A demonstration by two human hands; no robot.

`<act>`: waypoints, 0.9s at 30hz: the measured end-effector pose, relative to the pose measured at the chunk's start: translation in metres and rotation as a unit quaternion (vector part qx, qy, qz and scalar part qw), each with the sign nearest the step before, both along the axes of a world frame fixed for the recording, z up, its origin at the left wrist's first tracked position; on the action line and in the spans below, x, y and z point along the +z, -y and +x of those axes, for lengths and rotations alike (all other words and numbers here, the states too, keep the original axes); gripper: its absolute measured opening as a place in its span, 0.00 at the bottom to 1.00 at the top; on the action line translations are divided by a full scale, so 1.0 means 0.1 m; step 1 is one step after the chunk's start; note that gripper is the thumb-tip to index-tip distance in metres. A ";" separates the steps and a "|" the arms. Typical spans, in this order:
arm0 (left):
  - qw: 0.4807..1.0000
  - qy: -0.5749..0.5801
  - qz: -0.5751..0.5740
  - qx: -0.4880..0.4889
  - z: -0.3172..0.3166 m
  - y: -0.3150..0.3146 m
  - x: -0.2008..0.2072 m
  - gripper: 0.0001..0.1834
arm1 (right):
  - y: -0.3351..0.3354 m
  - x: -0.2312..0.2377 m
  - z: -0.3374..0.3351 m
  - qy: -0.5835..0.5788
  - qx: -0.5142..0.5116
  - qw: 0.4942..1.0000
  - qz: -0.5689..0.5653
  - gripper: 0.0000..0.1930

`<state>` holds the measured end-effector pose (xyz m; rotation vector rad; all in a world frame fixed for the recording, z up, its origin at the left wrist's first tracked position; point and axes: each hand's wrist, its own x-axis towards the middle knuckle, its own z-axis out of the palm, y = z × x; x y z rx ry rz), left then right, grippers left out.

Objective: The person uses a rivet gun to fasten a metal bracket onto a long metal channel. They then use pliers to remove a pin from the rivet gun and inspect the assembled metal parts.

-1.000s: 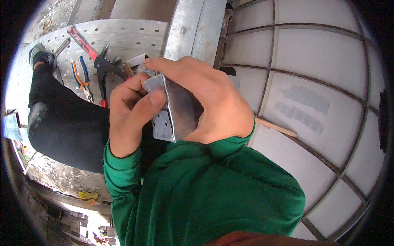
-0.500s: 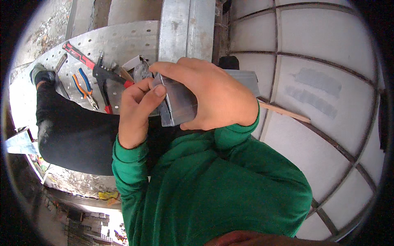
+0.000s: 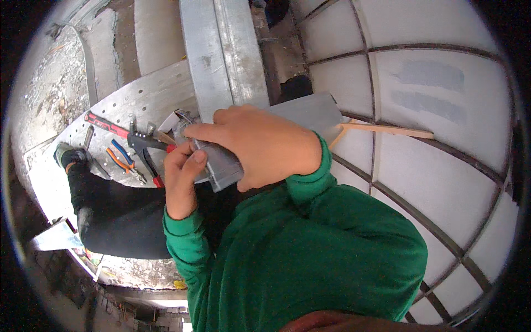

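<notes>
A grey sheet-metal profile [image 3: 222,167] lies across my lap, its near end tilted between my hands. My right hand [image 3: 271,145] is wrapped over it from above, fingers on the far side and thumb on the near side. My left hand [image 3: 180,185] pinches the edge at the left end between thumb and fingers. Whether a small part sits in that pinch is hidden. Beyond the right hand the profile's flat grey length [image 3: 315,112] sticks out to the right. Close to my left fingers lies a red and black hand riveter [image 3: 141,141].
Pliers with blue and orange handles [image 3: 127,164] rest on the perforated metal platform [image 3: 157,83], near a small opened carton [image 3: 169,123]. Long galvanized metal profiles [image 3: 224,61] run away ahead. A wooden strip [image 3: 387,129] lies against the white framed panels [image 3: 428,119] at right.
The view has swung, so the surroundings appear shifted. Both hands keep their hold on the profile, whose end now looks more tilted, and more of its length shows to the right.
</notes>
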<state>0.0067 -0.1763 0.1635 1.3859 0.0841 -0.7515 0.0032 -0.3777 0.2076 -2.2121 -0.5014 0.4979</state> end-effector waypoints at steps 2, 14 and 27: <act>1.000 -0.005 0.004 -0.008 -0.01 0.01 -0.03 0.21 | 0.04 0.00 -0.01 -0.006 0.002 1.000 0.000 0.47; 0.989 0.101 0.004 -0.104 -0.09 0.12 -0.12 0.26 | 0.30 0.14 -0.20 -0.023 0.007 1.000 -0.012 0.48; 0.897 0.353 0.182 -0.192 -0.12 0.44 0.30 0.07 | 1.31 -0.38 -0.59 -0.090 0.025 0.831 0.548 0.62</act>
